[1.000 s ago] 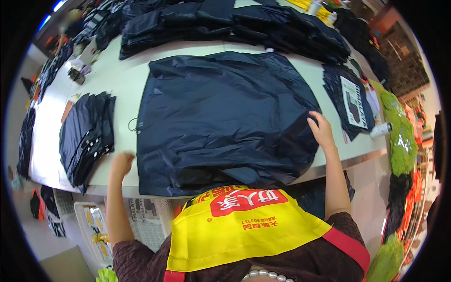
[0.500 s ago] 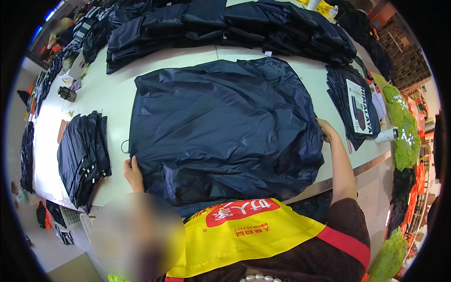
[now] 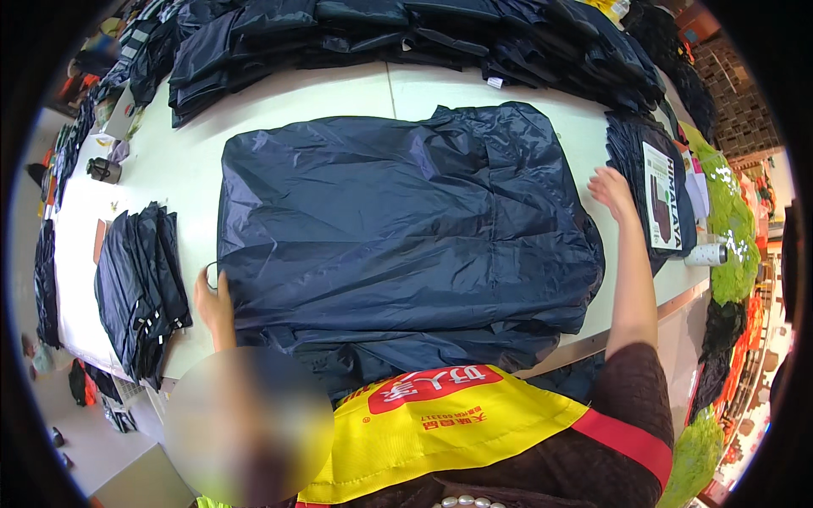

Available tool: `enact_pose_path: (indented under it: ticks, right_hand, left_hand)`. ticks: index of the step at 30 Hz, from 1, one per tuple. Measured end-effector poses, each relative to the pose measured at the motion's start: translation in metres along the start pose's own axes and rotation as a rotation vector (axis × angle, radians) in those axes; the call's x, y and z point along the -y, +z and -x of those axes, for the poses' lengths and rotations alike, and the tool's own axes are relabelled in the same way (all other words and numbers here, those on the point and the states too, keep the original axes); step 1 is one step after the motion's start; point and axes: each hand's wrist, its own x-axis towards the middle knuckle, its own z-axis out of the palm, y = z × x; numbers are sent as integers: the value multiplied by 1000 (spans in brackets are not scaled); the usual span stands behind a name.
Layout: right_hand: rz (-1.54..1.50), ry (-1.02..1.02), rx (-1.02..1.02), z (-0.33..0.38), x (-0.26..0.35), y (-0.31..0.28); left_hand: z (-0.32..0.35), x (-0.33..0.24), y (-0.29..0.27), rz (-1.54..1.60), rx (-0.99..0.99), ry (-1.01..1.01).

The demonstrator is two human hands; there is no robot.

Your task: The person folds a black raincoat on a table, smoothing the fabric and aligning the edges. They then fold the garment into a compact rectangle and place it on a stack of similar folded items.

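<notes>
Tabletop, pale and long (image 3: 339, 93), carries a dark navy nylon garment (image 3: 398, 229) spread flat, its near hem unfolded over the edge. Left hand (image 3: 213, 300) pinches its left edge; right hand (image 3: 611, 190) rests open at the right edge.

left hand (image 3: 212, 298) slid to jacket (image 3: 398, 220) edge | right hand (image 3: 611, 188) lifted outward

I'm seeing the dark navy jacket (image 3: 398, 229) lying flat and wrinkled, spreading across the table's (image 3: 161, 182) near edge, hem overhanging.
</notes>
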Motion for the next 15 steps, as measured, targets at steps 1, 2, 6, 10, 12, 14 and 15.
enact_pose_path:
  ticks: [1,2,6,10,12,14,15]
  right_hand:
    - [211,-7,44,-24,-2,11]
    - [424,-15,87,-42,-5,23]
    - [162,298,638,-39,28,127]
    - [257,205,645,-3,30,173]
    - [345,102,604,14,28,183]
    - [469,-8,570,29,23,198]
    - [532,-66,556,34,19,207]
  left_hand:
    - [-24,-21,14,70,-4,35]
    - [-48,-42,29,140,-9,69]
    - [-97,-81,84,-2,-52,112]
    - [-90,-93,114,-289,96,4]
    - [-89,-90,115,-274,73,49]
    - [-87,-93,108,-273,75,42]
    - [-85,-94,106,-271,70,42]
